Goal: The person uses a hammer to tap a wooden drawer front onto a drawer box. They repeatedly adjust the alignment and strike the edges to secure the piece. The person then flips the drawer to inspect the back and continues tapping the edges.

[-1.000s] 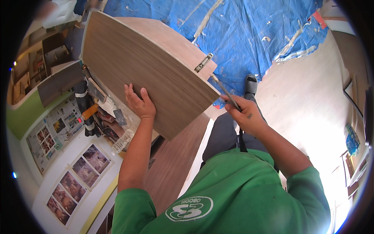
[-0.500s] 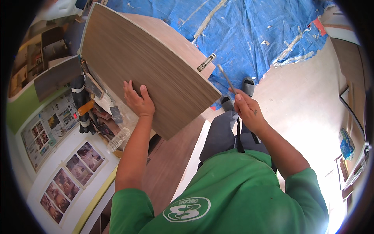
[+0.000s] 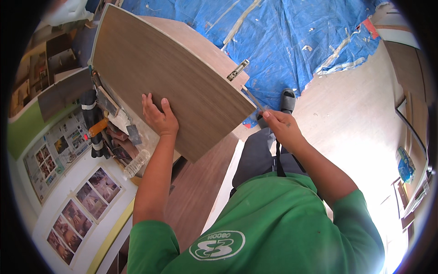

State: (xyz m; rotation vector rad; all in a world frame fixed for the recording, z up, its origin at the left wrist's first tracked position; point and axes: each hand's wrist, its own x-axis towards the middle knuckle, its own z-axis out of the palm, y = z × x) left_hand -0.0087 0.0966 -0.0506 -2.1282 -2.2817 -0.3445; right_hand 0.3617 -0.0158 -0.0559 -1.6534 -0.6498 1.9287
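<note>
The left hand [image 3: 159, 118] lay flat, fingers spread, on the wood panel [image 3: 164, 77] filling the upper centre of the frame. The right hand [image 3: 280, 128], right of centre, was closed around a thin tool [image 3: 252, 98] whose tip reached the panel's right edge, just below a metal hinge [image 3: 238, 70]. A blue tarp [image 3: 296, 41] covered the floor at upper right. A plastic bottle [image 3: 136, 163] lay lower left.

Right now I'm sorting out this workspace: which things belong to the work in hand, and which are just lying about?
In hand:
- wood-grain panel, steadied by the left hand
- metal hinge at its edge
- thin tool in the right hand

Lying about:
- clear plastic bottle
- blue tarp
- newspaper sheets
- tools by the panel's left edge
</note>
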